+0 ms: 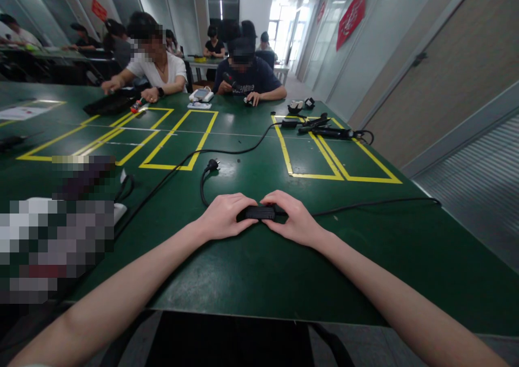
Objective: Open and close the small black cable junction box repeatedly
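Between my two hands, a small black power adapter rests on or just over the green tabletop. My left hand grips its left end between thumb and fingers. At the other end, my right hand pinches it the same way, with the fingertips of both hands nearly meeting. A black cord with a plug curls out from behind my left hand. From the right side, a thin black cable runs past my right hand toward the table's right edge.
Yellow tape rectangles mark the green table. A long black cable crosses it to another adapter. Black tools lie at the far right. Two people work opposite. Blurred items sit at left.
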Tool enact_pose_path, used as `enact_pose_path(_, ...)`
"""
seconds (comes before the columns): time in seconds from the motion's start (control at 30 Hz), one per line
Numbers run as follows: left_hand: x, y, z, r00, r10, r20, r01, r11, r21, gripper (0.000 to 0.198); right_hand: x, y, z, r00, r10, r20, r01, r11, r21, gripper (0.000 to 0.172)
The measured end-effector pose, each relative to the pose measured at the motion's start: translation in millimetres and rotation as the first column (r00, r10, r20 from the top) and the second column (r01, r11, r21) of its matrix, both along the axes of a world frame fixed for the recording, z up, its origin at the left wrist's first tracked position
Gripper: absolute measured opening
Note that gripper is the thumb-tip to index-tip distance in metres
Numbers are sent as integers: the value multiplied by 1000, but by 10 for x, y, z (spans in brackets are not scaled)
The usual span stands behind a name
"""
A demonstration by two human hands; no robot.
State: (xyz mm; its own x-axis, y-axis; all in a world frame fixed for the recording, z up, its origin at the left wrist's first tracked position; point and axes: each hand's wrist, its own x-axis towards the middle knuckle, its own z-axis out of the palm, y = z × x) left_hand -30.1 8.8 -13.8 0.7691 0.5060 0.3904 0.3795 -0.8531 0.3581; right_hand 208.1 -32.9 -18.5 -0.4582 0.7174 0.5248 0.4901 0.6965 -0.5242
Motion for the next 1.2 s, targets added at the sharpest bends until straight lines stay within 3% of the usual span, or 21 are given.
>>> enact_pose_path(0.2,19,-18,10,1000,16,15,-16,999,-30,26,-16,-9,14,1000,14,2,-14,1000,-7,15)
enact_pose_path(0.67,61,-17,-14,999,-5,35,4,999,43,20,-29,11,-43,999,26,41,-27,999,27,29)
enact_pose_path(1.2,66,-25,-25,998,-31,50,27,996,85,17,-11,16,-40,996,56,63,-59,997,46,23)
